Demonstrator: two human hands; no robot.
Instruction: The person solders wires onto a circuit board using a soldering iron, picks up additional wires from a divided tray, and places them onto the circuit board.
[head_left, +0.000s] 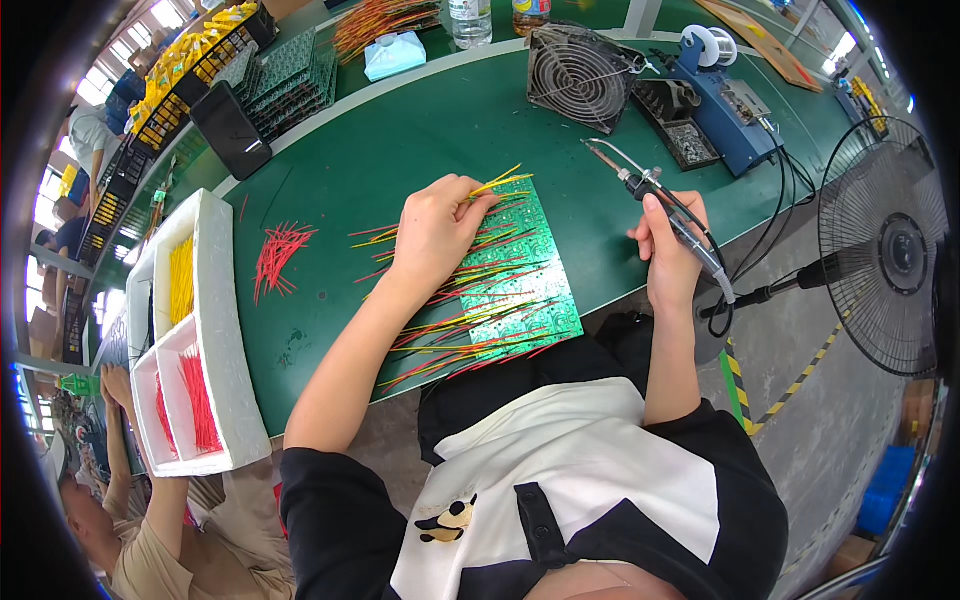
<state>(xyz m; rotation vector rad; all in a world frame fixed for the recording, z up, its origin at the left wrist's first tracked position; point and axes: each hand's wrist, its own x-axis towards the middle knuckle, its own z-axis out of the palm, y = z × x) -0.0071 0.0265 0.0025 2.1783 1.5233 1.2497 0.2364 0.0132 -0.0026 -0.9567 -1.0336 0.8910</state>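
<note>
A panel of green circuit boards [555, 290] lies on the green table in front of me. Rows of red and yellow wires [425, 335] stretch across it, many with ends hanging past its left side. Over the panel's far left corner is my left hand [437, 228], thumb and fingertips pinched on a yellow wire [500, 181]; how many wires it grips is hard to see. My right hand [672, 250] is closed around a soldering iron [638, 184], held to the right of the panel. The iron's tip points up and left, apart from the boards.
Left of the panel lie loose red wires [281, 258] and a white foam tray [228, 350] of wires. Behind stand a small square fan [578, 80] and a blue soldering station [725, 125]. A pedestal fan [890, 255] is at right; another person [190, 550] sits at left.
</note>
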